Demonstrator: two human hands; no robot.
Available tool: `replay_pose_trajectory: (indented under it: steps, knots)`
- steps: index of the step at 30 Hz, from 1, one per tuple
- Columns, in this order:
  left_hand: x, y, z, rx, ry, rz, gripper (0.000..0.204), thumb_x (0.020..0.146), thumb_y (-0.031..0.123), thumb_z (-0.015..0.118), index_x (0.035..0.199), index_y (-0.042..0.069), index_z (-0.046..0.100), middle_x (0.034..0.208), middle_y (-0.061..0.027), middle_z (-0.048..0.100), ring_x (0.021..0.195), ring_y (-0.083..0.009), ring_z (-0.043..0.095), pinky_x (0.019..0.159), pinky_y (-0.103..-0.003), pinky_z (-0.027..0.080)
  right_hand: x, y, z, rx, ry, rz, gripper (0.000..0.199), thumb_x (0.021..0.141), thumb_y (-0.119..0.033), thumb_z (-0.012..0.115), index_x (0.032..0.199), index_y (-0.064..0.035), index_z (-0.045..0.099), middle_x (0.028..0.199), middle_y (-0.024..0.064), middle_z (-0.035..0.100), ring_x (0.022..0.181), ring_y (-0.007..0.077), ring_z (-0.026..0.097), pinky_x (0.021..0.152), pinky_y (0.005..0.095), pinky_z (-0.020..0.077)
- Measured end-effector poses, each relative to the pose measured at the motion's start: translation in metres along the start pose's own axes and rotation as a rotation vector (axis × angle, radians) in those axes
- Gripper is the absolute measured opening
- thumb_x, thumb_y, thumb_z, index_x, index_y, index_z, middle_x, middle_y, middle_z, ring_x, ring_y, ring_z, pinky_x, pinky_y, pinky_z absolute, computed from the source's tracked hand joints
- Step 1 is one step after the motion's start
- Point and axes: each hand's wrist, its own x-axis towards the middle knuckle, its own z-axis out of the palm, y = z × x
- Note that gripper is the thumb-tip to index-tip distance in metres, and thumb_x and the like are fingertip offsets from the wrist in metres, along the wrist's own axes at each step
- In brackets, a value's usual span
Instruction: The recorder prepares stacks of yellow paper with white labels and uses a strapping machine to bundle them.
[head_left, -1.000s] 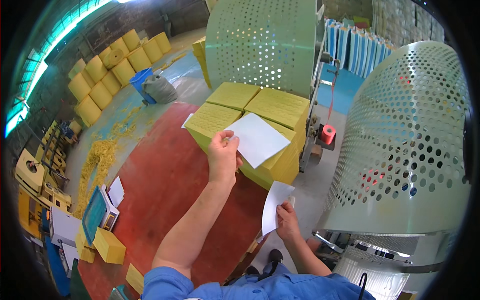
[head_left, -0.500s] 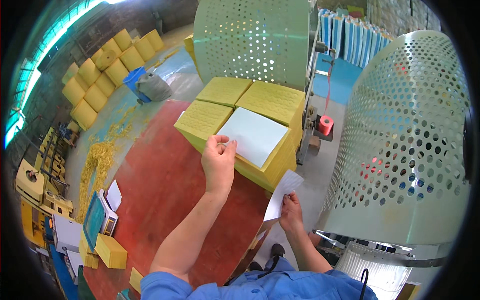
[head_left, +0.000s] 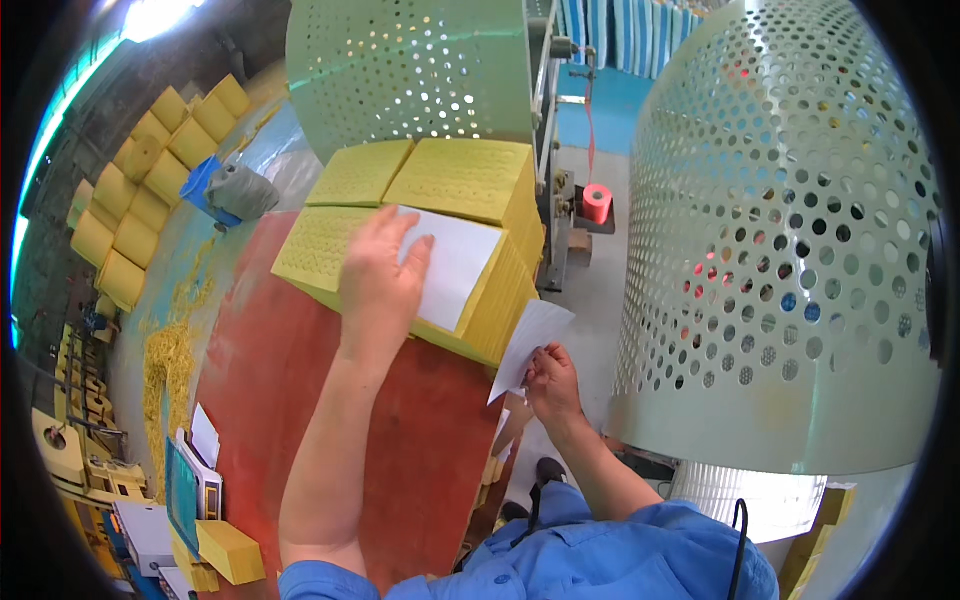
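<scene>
Several stacks of yellow embossed paper (head_left: pixel 462 175) stand side by side as a block on the red tabletop (head_left: pixel 420 430). A white sheet of paper (head_left: pixel 462 262) lies on top of the near right stack. Over that sheet's left edge is my left hand (head_left: pixel 383 285), its thumb and fingers apart and slightly blurred; I cannot tell if they touch the paper. My right hand (head_left: pixel 552 380), to the right of the block by the table edge, pinches white paper sheets (head_left: pixel 532 338) that look slightly bent; how many is unclear.
Perforated pale green guards (head_left: pixel 780 300) curve at the right, with another (head_left: pixel 410 80) behind the stacks. A pink ribbon roll (head_left: pixel 597 203) hangs beside the machine frame. At the table's left stand a scale (head_left: pixel 207 488) and a yellow paper block (head_left: pixel 230 550). Yellow rolls (head_left: pixel 130 200) are piled far left.
My left hand has gone from a pinch at the sheet's near corner to spread fingers further up its left edge. My right hand still holds its paper. The whole view has shifted.
</scene>
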Motion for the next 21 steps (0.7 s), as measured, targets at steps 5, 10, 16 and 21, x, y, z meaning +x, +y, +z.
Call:
replay_pose_trajectory:
  steps: [5, 10, 16, 21]
  knots:
    - [-0.019, -0.009, 0.027, 0.062, -0.030, 0.035, 0.031, 0.089, 0.020, 0.064, 0.109, -0.003, 0.068, 0.120, -0.0263, 0.062, 0.113, -0.0412, 0.059, 0.100, -0.044, 0.044, -0.002, -0.005, 0.007, -0.060, 0.043, -0.013, 0.007, 0.096, -0.003, 0.055, 0.097, -0.0101, 0.056, 0.092, 0.0022, 0.064, 0.082, 0.0134, 0.061, 0.074, 0.0271, 0.0489]
    - [-0.023, -0.011, 0.024, 0.091, -0.052, 0.043, 0.030, 0.086, 0.017, 0.063, 0.109, -0.001, 0.069, 0.122, -0.0242, 0.063, 0.117, -0.0395, 0.058, 0.100, -0.045, 0.045, -0.010, -0.008, 0.002, -0.182, -0.068, -0.024, 0.008, 0.096, -0.002, 0.053, 0.101, -0.0071, 0.057, 0.099, 0.0047, 0.065, 0.092, 0.0153, 0.062, 0.083, 0.0318, 0.0493]
    - [-0.049, -0.007, -0.015, -0.150, -0.236, 0.038, 0.033, 0.083, 0.015, 0.060, 0.111, 0.000, 0.069, 0.125, -0.0206, 0.063, 0.123, -0.0383, 0.056, 0.107, -0.045, 0.041, -0.073, -0.013, -0.006, -0.083, -0.060, 0.123, 0.021, 0.090, -0.006, 0.053, 0.110, -0.0034, 0.059, 0.110, 0.0088, 0.065, 0.104, 0.0204, 0.060, 0.095, 0.0325, 0.0452]
    - [-0.110, 0.012, -0.080, -0.293, -0.409, 0.110, 0.032, 0.080, 0.012, 0.061, 0.110, 0.005, 0.070, 0.126, -0.0159, 0.064, 0.125, -0.0324, 0.056, 0.110, -0.049, 0.037, -0.162, -0.003, -0.038, 0.034, -0.081, 0.556, 0.037, 0.083, -0.015, 0.060, 0.117, -0.0004, 0.058, 0.117, 0.0098, 0.063, 0.110, 0.0246, 0.058, 0.100, 0.0393, 0.0418]
